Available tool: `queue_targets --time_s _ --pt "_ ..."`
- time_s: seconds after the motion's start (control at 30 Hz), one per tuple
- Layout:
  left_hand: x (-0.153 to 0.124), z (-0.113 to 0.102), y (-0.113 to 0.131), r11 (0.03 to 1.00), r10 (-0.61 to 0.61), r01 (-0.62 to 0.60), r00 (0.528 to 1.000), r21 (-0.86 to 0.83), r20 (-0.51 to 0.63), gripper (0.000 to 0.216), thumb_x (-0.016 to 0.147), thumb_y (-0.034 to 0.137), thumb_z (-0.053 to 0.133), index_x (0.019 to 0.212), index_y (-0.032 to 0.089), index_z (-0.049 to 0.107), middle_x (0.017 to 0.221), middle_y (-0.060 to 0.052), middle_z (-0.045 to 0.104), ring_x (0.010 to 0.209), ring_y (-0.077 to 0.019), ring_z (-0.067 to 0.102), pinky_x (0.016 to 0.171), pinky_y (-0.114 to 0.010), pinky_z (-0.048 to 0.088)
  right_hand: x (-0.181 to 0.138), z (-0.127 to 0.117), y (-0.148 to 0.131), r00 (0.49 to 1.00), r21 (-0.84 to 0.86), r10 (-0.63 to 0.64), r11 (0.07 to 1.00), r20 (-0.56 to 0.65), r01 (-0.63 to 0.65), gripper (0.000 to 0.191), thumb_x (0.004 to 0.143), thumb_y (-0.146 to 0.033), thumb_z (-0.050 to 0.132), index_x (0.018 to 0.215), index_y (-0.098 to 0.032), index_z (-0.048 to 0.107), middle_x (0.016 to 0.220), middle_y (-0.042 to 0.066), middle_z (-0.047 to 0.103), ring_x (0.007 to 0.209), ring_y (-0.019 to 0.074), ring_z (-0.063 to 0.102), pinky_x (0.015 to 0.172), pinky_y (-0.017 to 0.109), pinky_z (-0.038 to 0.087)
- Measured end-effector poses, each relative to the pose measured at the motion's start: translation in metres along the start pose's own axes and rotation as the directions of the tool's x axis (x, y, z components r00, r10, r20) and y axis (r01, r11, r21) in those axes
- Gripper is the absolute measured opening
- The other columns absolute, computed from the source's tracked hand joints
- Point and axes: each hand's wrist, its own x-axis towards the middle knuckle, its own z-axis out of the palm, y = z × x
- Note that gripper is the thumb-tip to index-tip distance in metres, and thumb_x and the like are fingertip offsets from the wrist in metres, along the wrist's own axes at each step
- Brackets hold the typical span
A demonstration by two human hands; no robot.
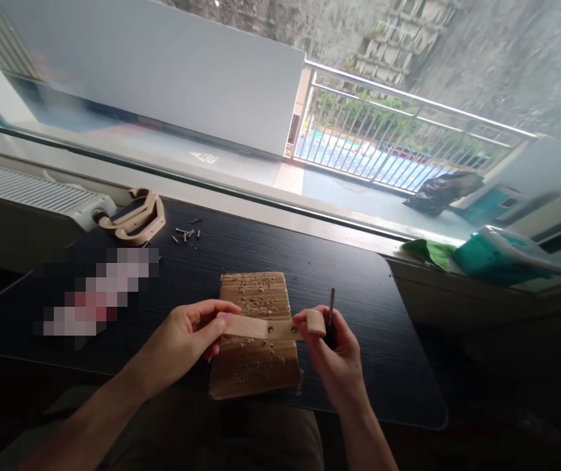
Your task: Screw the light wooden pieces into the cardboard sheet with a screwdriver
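Note:
A thin light wooden strip (265,327) with a small hole in it is held level between both hands, just above a worn wooden block (255,347) pitted with holes. My left hand (189,340) pinches the strip's left end. My right hand (332,350) is closed round the strip's curved right end and also grips a dark slim tool (331,311) that points upward. The block lies on a black ridged table (368,288).
Several curved wooden parts (135,219) lie stacked at the table's far left, with several small dark screws (186,233) scattered beside them. A blurred patch covers something at the left. A radiator (29,193) is at far left, a teal box (503,255) on the window sill at right.

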Motion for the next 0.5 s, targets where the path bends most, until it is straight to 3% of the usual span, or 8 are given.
queue_targets --time_s 0.1,0.17,0.27,0.37,0.43,0.5 --pt "-0.011 -0.002 -0.007 0.991 0.108 -0.106 0.994 0.078 -0.019 0.048 0.081 0.047 0.057 0.124 0.024 0.053 0.093 -0.003 0.068 0.080 -0.0180 0.064 0.069 -0.026 0.054 0.004 -0.006 -0.001 0.992 0.085 0.073 0.994 -0.108 -0.064 0.024 0.078 -0.037 0.066 0.088 -0.018 0.056 0.085 0.003 0.068 0.051 0.0063 0.047 0.045 0.019 0.038" --pt "-0.020 -0.004 -0.020 0.935 0.234 -0.218 0.972 0.278 -0.024 0.054 0.077 0.045 0.064 0.127 0.030 0.051 0.116 -0.005 0.064 0.101 -0.0235 0.062 0.086 -0.033 0.053 0.006 -0.016 -0.001 0.975 0.134 0.103 0.988 -0.198 -0.077 0.028 0.075 -0.039 0.069 0.089 -0.017 0.056 0.084 0.002 0.067 0.042 0.0019 0.035 0.035 0.017 0.026" --pt "-0.028 -0.006 -0.047 0.714 0.492 -0.481 0.862 0.509 0.124 0.070 0.068 0.040 0.074 0.132 0.037 0.047 0.140 -0.002 0.049 0.129 -0.0305 0.043 0.109 -0.043 0.036 0.008 -0.034 0.003 0.954 0.190 0.129 0.979 -0.272 -0.078 0.031 0.072 -0.039 0.072 0.088 -0.017 0.056 0.083 0.002 0.067 0.037 -0.0004 0.029 0.032 0.017 0.019" --pt "-0.026 -0.006 -0.066 0.577 0.573 -0.567 0.794 0.588 0.203 0.065 0.072 0.036 0.071 0.133 0.037 0.047 0.141 0.000 0.049 0.133 -0.0293 0.039 0.112 -0.045 0.031 0.005 -0.045 0.005 0.949 0.268 0.138 0.962 -0.284 -0.060 0.028 0.072 -0.034 0.072 0.085 -0.017 0.054 0.083 0.002 0.067 0.036 -0.0014 0.028 0.032 0.016 0.018" --pt "-0.024 -0.006 -0.064 0.588 0.595 -0.560 0.788 0.584 0.157 0.059 0.075 0.035 0.069 0.130 0.036 0.051 0.139 0.000 0.052 0.132 -0.0287 0.040 0.113 -0.045 0.030 0.002 -0.045 0.002 0.951 0.327 0.146 0.944 -0.272 -0.052 0.026 0.071 -0.030 0.072 0.083 -0.018 0.052 0.083 0.001 0.067 0.036 -0.0020 0.027 0.033 0.016 0.017" --pt "-0.024 -0.004 -0.051 0.679 0.587 -0.526 0.808 0.512 0.051 0.049 0.076 0.035 0.068 0.124 0.034 0.058 0.135 0.000 0.056 0.131 -0.0282 0.042 0.113 -0.044 0.031 -0.002 -0.036 -0.003 0.961 0.359 0.148 0.932 -0.232 -0.057 0.026 0.071 -0.028 0.072 0.080 -0.019 0.050 0.084 0.000 0.066 0.035 -0.0022 0.028 0.032 0.016 0.016"
